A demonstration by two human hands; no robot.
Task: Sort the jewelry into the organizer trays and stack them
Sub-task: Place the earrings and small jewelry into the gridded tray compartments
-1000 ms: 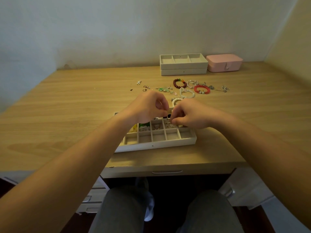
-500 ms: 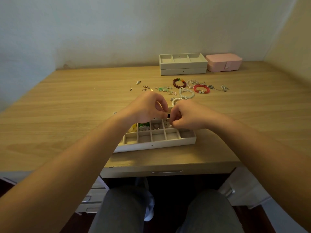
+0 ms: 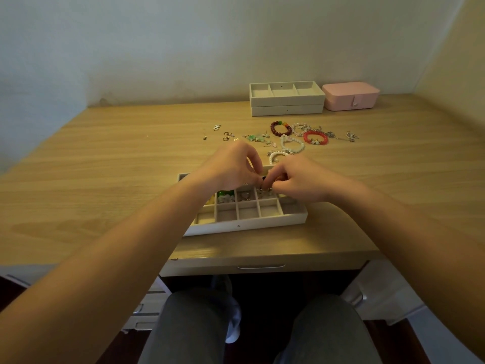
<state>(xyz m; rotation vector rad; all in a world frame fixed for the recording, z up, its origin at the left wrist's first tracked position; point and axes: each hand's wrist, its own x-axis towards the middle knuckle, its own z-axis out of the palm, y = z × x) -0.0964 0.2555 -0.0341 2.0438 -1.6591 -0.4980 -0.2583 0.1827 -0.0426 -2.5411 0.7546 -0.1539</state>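
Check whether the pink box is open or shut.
Shut. The pink box has its lid down on the base, its tab lying over the front seam.

The desk (image 3: 105,179) is pale wood-grain, smooth with a soft sheen. The tray (image 3: 246,224) looks matt, its cells lined in cream, velvety cloth. Over the tray, left hand (image 3: 231,166) and right hand (image 3: 299,182) pinch a small piece (image 3: 267,185) that glints like metal. Behind the tray lie glossy red beads (image 3: 306,137), duller brown beads (image 3: 273,127) and pearly white beads (image 3: 301,147); the pink box (image 3: 350,97) farther behind looks smooth and matt.
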